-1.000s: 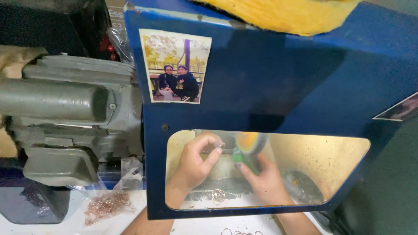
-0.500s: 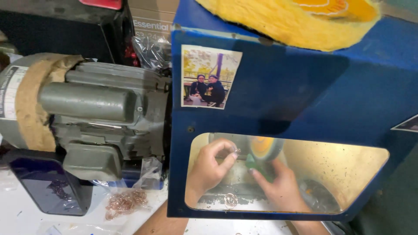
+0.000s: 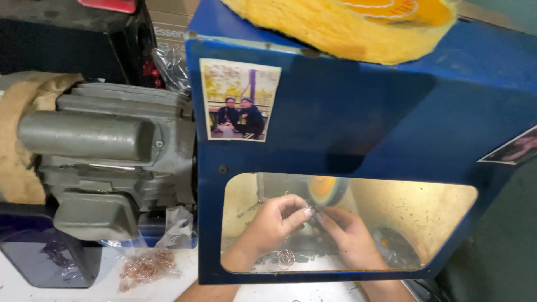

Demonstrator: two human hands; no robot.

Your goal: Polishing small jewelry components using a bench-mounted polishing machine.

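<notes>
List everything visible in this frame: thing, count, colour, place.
blue metal hood with clear window: 1, blue, centre-right
yellow cloth buffing wheel: 1, yellow, on top of the hood
small spinning wheel: 1, yellow-orange, behind the window
photo print: 1, stuck on the hood's front
grey electric motor: 1, grey, left
clear bag of coppery rings: 1, bench, lower left
loose wire rings: a few, under the hands
left hand: behind the window, fingertips meeting the right's
right hand: behind the window; item pinched too small to tell
</notes>
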